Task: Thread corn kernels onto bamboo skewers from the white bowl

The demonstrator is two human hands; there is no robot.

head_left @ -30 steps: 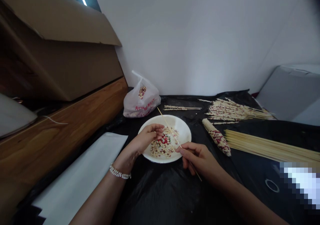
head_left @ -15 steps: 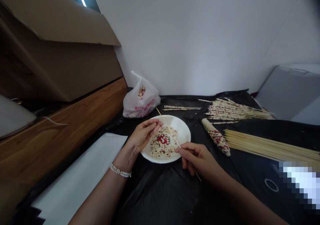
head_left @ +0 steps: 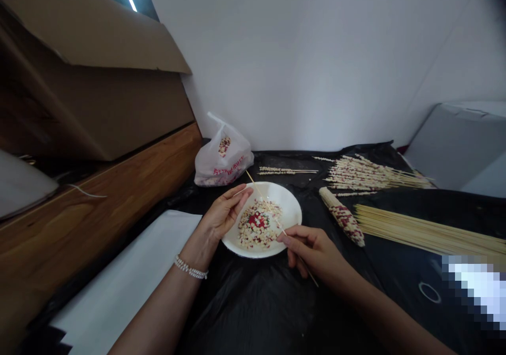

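My right hand (head_left: 310, 247) pinches a thin wooden skewer (head_left: 286, 233) between thumb and fingers, at the right rim of a white bowl (head_left: 291, 207). The skewer slants up and left across the bowl, with a few pale pieces seemingly on its middle; its lower end sticks out below the hand. Loose corn kernels (head_left: 253, 234), cream and dark red, cover the bowl's bottom. Over the bowl's left rim is my left hand (head_left: 225, 210), its fingertips drawn close together beside the skewer's upper part. Whatever they hold is too small to make out.
Behind the bowl stands a white plastic bag (head_left: 223, 160). To the right lie a partly stripped corn cob (head_left: 342, 217), kernel-threaded skewers (head_left: 356, 173) and a bundle of bare skewers (head_left: 427, 228). White paper (head_left: 134, 276) and a cardboard box (head_left: 118, 102) are at left.
My left hand has drawn back slightly to the left, away from the skewer, and its fingers have shifted. My right hand and the skewer have stayed in place.
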